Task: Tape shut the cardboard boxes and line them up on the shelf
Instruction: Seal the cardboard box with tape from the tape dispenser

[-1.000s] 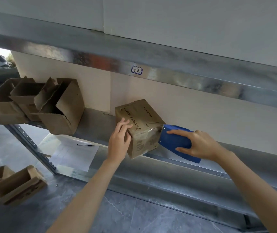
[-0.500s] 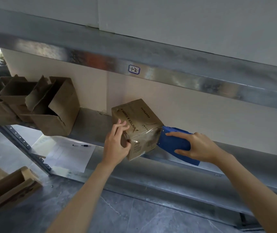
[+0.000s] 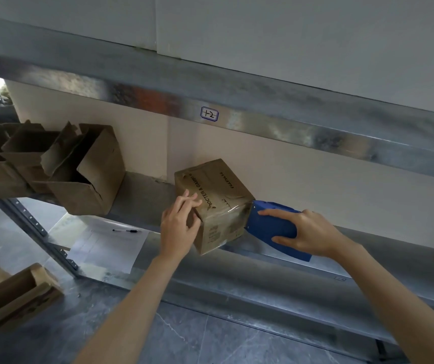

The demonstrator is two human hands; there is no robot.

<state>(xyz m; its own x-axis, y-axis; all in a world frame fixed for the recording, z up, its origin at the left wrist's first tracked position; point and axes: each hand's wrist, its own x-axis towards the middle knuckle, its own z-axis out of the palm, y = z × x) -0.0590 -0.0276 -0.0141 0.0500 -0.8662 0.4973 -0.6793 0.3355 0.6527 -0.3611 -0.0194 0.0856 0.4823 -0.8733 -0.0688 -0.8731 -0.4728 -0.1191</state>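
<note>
Cardboard box [image 3: 218, 203], brown, printed lettering on top, flaps closed; it stands on the metal shelf [image 3: 144, 195] with one corner out over the front edge. Clear tape shows glossy across its near right corner. Left hand [image 3: 179, 227]: at the box's left side, fingers laid fairly straight on the top face, pressing and steadying rather than closing round it. Right hand [image 3: 307, 232]: wrapped round a blue tape dispenser [image 3: 271, 224], whose nose touches the box's right face. Step in hand, by judgement: laying or finishing a strip of tape over the box. The next move likely calls for cutting the strip free, smoothing it down, then sliding the box back square on the shelf. Contents of the box: hidden by the closed flaps. Well to the left of the box, same shelf: a cluster of open boxes [image 3: 87, 179], flaps up and ragged, untaped; their interiors are dark and nothing shows inside. Below and left of the box, on a lower level: a paper sheet [image 3: 108, 243] with a pen [image 3: 127, 230] lying on it. Far below and left of the box, on the floor: further open cartons [image 3: 18, 292], with no contents to be made out. Above the box, on the upper shelf's rail: a handwritten label [image 3: 209, 114].
</note>
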